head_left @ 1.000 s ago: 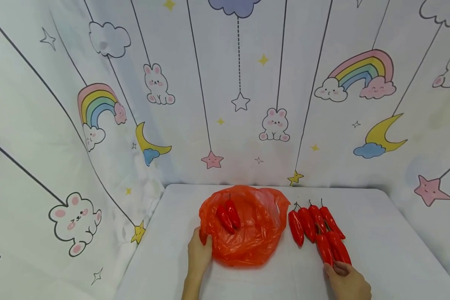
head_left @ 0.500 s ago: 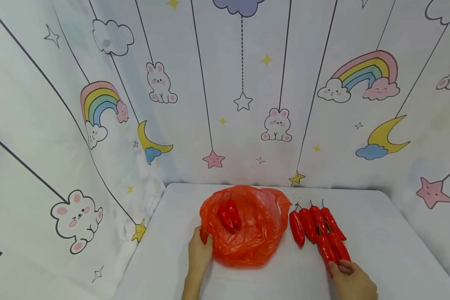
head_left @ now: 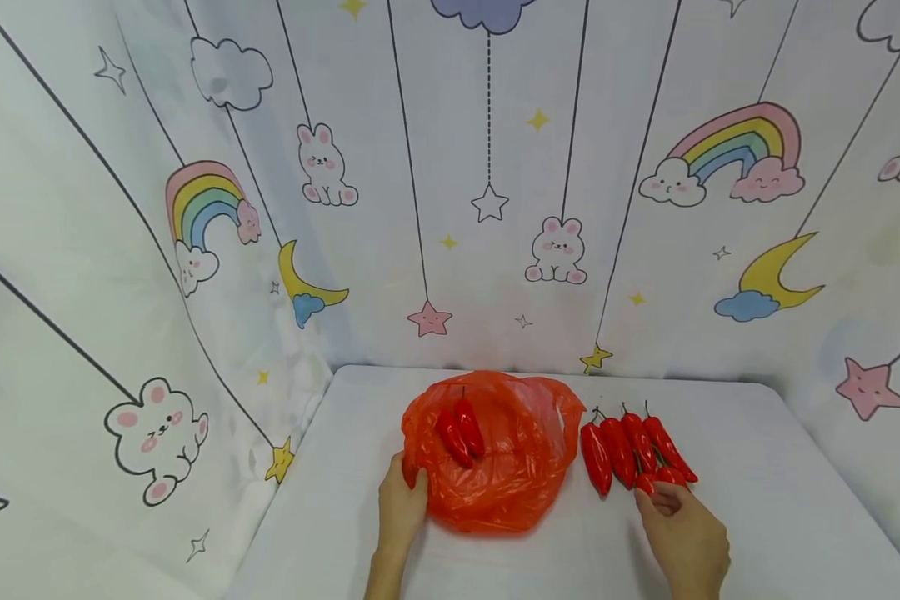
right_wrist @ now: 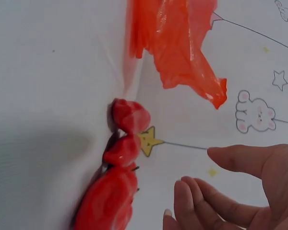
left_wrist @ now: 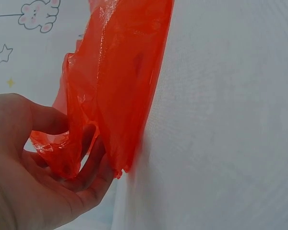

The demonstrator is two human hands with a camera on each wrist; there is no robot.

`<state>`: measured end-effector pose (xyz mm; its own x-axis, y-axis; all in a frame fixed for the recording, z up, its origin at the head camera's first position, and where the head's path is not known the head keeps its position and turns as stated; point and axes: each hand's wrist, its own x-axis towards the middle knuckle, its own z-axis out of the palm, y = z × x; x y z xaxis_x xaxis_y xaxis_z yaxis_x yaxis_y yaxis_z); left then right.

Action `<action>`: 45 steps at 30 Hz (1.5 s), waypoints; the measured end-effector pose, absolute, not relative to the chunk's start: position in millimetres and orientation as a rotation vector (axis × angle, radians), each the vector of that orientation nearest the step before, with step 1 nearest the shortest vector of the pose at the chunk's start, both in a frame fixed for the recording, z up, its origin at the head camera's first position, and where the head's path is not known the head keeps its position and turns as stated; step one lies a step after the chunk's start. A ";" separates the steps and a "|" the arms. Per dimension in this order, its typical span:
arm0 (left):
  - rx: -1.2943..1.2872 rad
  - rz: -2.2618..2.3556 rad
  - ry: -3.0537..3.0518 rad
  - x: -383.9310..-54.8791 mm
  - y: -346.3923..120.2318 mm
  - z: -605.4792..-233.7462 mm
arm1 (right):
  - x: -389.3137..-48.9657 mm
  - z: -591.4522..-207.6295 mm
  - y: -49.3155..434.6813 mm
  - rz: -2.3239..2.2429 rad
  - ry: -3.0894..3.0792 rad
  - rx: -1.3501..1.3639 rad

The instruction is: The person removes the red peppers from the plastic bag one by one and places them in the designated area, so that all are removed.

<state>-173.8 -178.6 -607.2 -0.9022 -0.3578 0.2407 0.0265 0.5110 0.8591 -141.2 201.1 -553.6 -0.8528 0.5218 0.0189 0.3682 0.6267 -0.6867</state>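
Observation:
A thin red plastic bag (head_left: 510, 479) lies spread with its mouth facing up, and two red chili peppers (head_left: 454, 438) rest inside it. My left hand (head_left: 402, 510) holds the bag's left rim; the left wrist view has the thumb and fingers around a fold of the film. To the right of the bag, several glossy red chili peppers (head_left: 596, 460) with dark stems lie in a row. My right hand (head_left: 686, 533) hovers over two nearer chili peppers (head_left: 671, 477), partly hiding them. In the right wrist view its thumb and fingers are apart, with nothing between them.
Everything lies on a white table (head_left: 765, 467). A white cloth backdrop (head_left: 487, 275) printed with rabbits, stars and rainbows hangs behind the table and along its sides.
My right hand has left the nearer chili peppers' lower ends and moved forward above them, covering more of them. The left hand keeps its hold on the bag. The head view has shifted slightly.

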 end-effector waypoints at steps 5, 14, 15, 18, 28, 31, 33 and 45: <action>0.281 -1.373 -2.362 -175.6 -179.0 -604.7 | -154.8 -541.2 185.3 0.976 -2.617 -0.516; 0.298 -1.365 -2.381 -174.8 -179.3 -607.5 | -171.6 -528.0 158.2 0.989 -2.621 -0.403; 0.300 -1.367 -2.381 -174.6 -179.4 -607.2 | -174.0 -527.4 155.8 0.990 -2.619 -0.382; 0.302 -1.367 -2.387 -172.9 -178.1 -607.6 | -179.2 -524.6 150.3 1.008 -2.613 -0.311; 0.273 -1.378 -2.357 -172.2 -175.2 -607.5 | -194.3 -514.9 123.6 1.158 -2.587 0.020; 0.269 -1.355 -2.353 -172.1 -175.5 -608.4 | -199.1 -520.0 112.8 1.193 -2.573 0.112; 0.266 -1.349 -2.354 -172.4 -176.2 -608.3 | -203.6 -522.7 105.2 1.207 -2.560 0.150; 0.272 -1.352 -2.353 -172.8 -178.2 -605.6 | -231.4 -544.7 70.8 1.266 -2.636 0.217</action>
<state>-172.8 -178.2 -605.6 -0.8962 -0.3648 0.2525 0.0346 0.5099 0.8595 -231.4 70.8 -544.7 -0.9673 -0.0418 0.2503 -0.2215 0.6206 -0.7522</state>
